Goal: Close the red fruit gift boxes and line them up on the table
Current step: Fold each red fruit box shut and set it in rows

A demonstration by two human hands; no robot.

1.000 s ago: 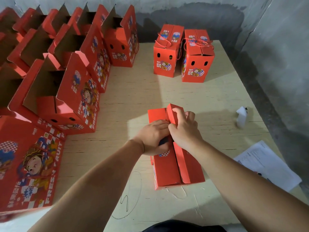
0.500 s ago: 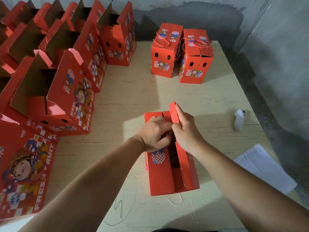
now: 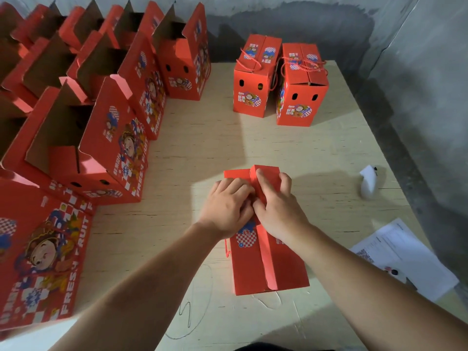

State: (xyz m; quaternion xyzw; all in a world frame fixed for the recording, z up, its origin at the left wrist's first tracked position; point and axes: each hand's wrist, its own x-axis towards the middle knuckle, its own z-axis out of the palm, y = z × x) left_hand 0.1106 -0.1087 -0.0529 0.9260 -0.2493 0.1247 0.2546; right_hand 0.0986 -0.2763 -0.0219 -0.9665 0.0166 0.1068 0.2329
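While the pale table point(image 3: 202, 138) fills most of the view, a crowd of open boxes point(image 3: 106, 138) with raised flaps stands along its left side, left of the near box point(image 3: 268, 262). That near box stands at the table's middle, close to the person, its two top flaps folded nearly flat with a seam down the centre. Beyond it, at the table's far edge, stand two shut boxes point(image 3: 276, 79) side by side, touching, with red cord handles on top. A printed sheet point(image 3: 402, 257) lies right of the near box. The left hand point(image 3: 228, 209) presses the left flap with curled fingers; the right hand point(image 3: 276, 206) lies over the right flap, fingers bent onto it. A small white object point(image 3: 368, 182) lies right of the box, farther back.
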